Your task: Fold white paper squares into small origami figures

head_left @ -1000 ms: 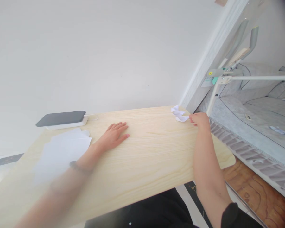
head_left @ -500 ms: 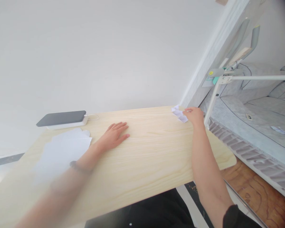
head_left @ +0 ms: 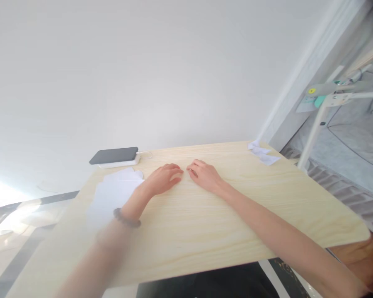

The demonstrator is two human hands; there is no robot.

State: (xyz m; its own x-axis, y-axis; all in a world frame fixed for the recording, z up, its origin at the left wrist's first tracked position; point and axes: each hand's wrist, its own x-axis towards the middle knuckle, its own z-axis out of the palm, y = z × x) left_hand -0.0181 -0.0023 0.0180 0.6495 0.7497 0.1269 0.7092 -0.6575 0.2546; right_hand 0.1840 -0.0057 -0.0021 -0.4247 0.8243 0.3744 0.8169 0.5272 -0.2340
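Observation:
Both of my hands rest palm down on the light wooden table [head_left: 205, 231], near its middle. My left hand [head_left: 163, 179] lies flat with its fingers stretched toward the right and holds nothing. My right hand [head_left: 204, 175] lies beside it, fingers pointing left and slightly curled, also holding nothing; the fingertips of the two hands nearly meet. A dark bead bracelet [head_left: 126, 218] circles my left wrist. Small folded white paper pieces [head_left: 262, 153] lie at the table's far right corner, away from both hands.
A stack of white paper sheets [head_left: 113, 193] lies left of my left hand. Behind it a dark phone [head_left: 114, 155] rests on a white power bank with a cable. A white wall stands behind the table. A white metal frame [head_left: 317, 124] and grey bedding are at right.
My right hand has let go of the folded paper at the far right corner and moved left to rest beside my left hand. The view has swung to the left.

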